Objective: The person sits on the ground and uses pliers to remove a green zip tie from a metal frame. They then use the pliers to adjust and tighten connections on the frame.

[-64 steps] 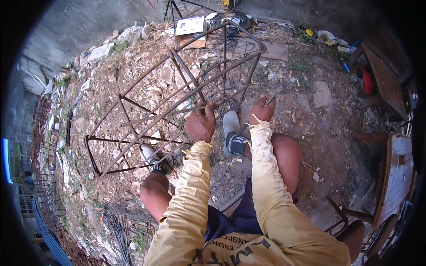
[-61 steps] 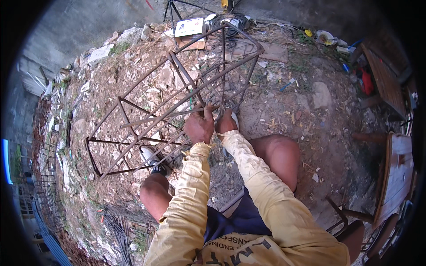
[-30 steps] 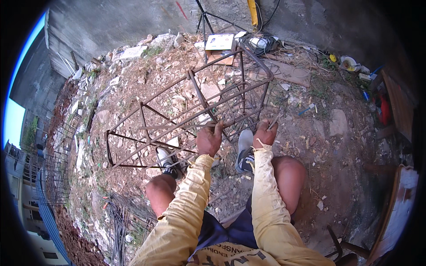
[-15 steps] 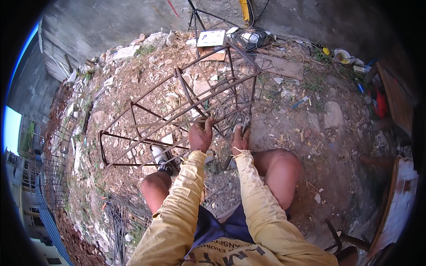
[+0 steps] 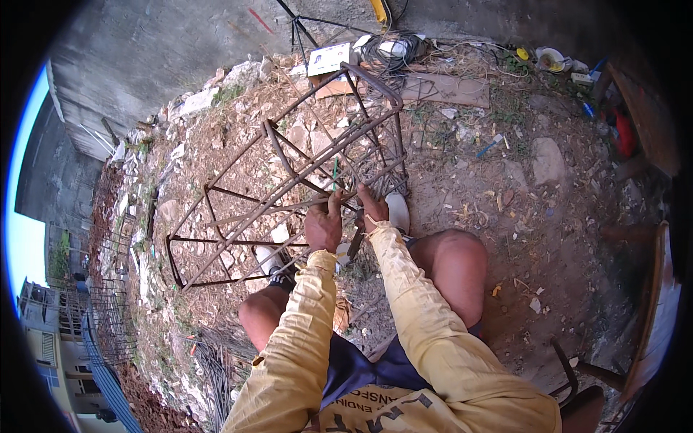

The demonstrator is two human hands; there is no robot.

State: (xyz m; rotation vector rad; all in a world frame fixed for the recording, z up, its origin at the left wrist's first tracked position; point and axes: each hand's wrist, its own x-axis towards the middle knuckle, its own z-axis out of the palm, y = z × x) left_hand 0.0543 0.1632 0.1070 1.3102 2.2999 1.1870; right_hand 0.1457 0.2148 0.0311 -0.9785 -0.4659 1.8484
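Both hands gripped the rusty rebar cage point(image 5: 289, 180) just ahead of the fingers: left hand point(image 5: 323, 227) closed around a bar, right hand point(image 5: 372, 209) curled beside it; a slip could scrape skin

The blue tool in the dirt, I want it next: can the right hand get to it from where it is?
Probably not without leaning. The right hand is at the rebar cage, and the blue tool lies well off to its right; only bare dirt lies between.
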